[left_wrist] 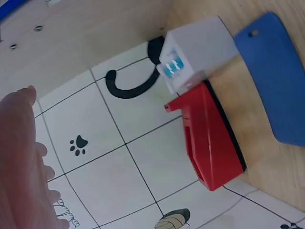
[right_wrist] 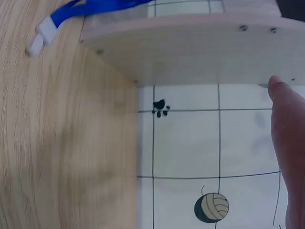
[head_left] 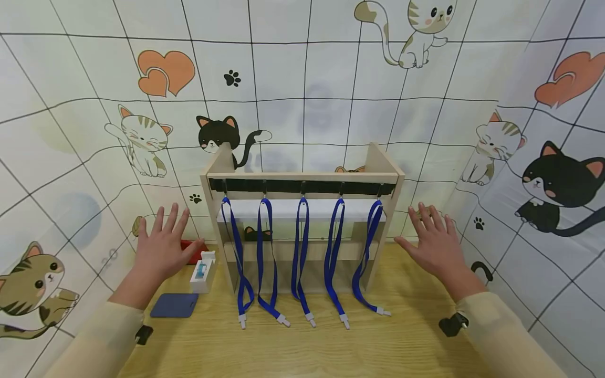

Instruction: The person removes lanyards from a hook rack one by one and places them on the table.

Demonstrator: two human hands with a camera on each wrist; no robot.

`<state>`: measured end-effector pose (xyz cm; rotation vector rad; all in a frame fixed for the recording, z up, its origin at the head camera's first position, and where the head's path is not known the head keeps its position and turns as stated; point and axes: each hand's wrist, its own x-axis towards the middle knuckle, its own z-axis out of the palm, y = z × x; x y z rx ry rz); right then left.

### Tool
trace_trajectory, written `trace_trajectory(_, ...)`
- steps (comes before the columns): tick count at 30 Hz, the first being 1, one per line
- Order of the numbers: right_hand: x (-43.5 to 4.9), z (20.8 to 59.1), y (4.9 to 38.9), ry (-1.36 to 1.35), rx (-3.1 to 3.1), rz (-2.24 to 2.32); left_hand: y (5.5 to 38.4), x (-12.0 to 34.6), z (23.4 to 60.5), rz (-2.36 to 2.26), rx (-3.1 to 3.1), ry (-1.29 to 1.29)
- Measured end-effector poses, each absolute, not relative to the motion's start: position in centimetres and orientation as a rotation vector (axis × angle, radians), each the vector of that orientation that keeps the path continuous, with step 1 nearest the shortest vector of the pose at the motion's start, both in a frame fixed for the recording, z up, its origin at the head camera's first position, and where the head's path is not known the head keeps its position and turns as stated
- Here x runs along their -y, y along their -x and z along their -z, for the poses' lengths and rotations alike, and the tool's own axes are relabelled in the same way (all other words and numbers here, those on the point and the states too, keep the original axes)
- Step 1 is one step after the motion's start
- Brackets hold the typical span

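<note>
My left hand, palm forward and fingers spread, is raised to the left of a light wooden rack. Opposite it, my right hand is held up at the rack's right side, fingers also spread. Neither hand holds anything. Several blue lanyards hang in a row from hooks on the rack's black strip. White plastic clips at their lower ends lie toward the tabletop in front. In the wrist views, part of the left hand and of the right hand shows near the rack's side panels.
Left of the rack stand a white box with a light-blue piece in it and a red object with a black base. A flat blue board lies nearby on the wooden table. A cat-patterned wall covering encloses the back and sides.
</note>
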<state>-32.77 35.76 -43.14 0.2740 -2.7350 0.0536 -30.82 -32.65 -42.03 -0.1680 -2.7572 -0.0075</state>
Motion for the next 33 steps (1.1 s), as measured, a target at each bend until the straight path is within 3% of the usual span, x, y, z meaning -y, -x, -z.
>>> trace_trajectory(15, -33.2, 41.1, 29.0, -0.350, 2.566, -0.318, 30.4, 30.0, 37.1, 0.388, 2.528, 0.294)
trace_trajectory(33, -25.0, 42.5, 25.8, -0.340, 2.012, -0.989, 31.0, 27.3, 32.4, 0.916, 2.312, 0.489)
